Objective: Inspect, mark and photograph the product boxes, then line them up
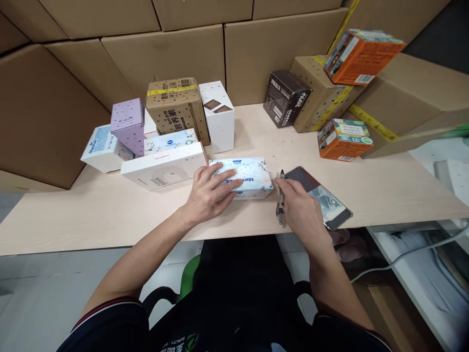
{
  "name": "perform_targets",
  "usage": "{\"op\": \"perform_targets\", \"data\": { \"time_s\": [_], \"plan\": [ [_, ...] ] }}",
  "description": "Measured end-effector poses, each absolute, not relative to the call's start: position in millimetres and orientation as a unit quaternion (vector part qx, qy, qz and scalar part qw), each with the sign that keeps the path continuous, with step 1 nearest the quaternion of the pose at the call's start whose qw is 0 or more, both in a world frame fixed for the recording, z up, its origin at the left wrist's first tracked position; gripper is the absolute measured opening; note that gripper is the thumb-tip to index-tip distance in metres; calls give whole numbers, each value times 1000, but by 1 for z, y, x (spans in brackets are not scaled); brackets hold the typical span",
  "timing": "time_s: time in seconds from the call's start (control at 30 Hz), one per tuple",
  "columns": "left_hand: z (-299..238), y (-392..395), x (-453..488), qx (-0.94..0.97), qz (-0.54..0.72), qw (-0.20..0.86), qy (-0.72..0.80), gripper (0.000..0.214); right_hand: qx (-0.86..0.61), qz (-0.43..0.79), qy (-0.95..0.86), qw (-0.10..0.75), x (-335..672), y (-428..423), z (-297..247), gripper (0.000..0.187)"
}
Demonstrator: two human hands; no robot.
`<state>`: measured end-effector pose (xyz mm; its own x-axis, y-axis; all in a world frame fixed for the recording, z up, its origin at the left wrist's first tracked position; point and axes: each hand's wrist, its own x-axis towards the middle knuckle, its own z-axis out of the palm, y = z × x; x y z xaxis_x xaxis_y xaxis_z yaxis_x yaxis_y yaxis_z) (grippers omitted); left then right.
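Observation:
My left hand (208, 193) is on a pack of tissues (252, 177), white and pale blue with blue lettering. Its fingers spread across the top from the left, and the thumb lies along the near side. To the right, my right hand (302, 208) pinches a grey and black pen (281, 200) near its far end, low over the tabletop. Partly under that hand, a smartphone (331, 203) with a lit picture on its screen lies flat. A white power bank box (164, 167) stands on edge just left of the tissues.
Behind on the left stand a lilac box (128, 120), a brown carton (178, 105) and a tall white box (219, 117). At the right are a dark brown box (284, 98) and orange boxes (344, 142). Large cartons (282, 54) wall the back. The table's front edge (146, 243) is near me.

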<state>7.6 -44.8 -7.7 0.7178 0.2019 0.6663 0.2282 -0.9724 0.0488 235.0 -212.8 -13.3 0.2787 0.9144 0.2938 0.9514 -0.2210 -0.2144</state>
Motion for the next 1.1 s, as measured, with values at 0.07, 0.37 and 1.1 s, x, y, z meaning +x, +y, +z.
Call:
{"op": "perform_targets", "data": {
  "time_s": [0.07,0.37,1.1],
  "plan": [
    [-9,-44,8,-923,-367,23,-114,32,-795,-56,-596,99,228,-209,-12,54],
    [-11,-41,7,-927,-355,9,-120,31,-797,-91,-582,135,234,-219,-2,43],
    [-7,-43,10,-917,-388,34,-84,32,-811,-38,-380,444,285,-245,-32,63]
  ]
}}
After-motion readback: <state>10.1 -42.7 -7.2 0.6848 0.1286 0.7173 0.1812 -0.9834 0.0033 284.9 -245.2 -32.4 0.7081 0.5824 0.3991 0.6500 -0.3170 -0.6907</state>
